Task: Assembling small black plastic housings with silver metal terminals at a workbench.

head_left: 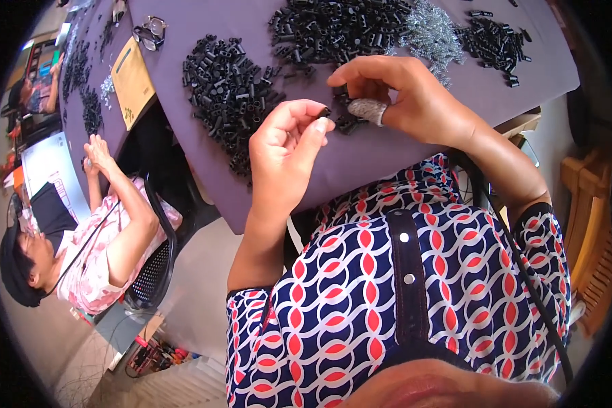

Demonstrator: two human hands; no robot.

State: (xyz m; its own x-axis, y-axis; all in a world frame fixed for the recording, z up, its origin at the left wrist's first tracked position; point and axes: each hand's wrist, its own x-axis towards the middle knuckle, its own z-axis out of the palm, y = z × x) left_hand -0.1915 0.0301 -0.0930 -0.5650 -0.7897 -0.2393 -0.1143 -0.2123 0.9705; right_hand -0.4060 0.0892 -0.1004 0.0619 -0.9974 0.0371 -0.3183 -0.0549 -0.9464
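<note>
My left hand (285,153) is raised over the near edge of the table, thumb and forefinger pinching a small black plastic part (325,112). Just right of it is my right hand (404,98), its fingers curled and its thumb wrapped in a whitish covering (368,111). A dark piece (341,90) shows between that thumb and the forefinger; its exact shape is unclear. Below the right hand lie a few loose black parts (350,124). To the left of my hands spreads a pile of short black tubes (221,88).
Beyond my hands are a large black parts pile (333,30), a heap of small shiny silvery pieces (432,37) and a smaller black pile (496,47). Glasses (151,32) and a yellow envelope (133,81) lie leftward. A seated co-worker (109,238) works at left. A wooden chair (588,231) stands right.
</note>
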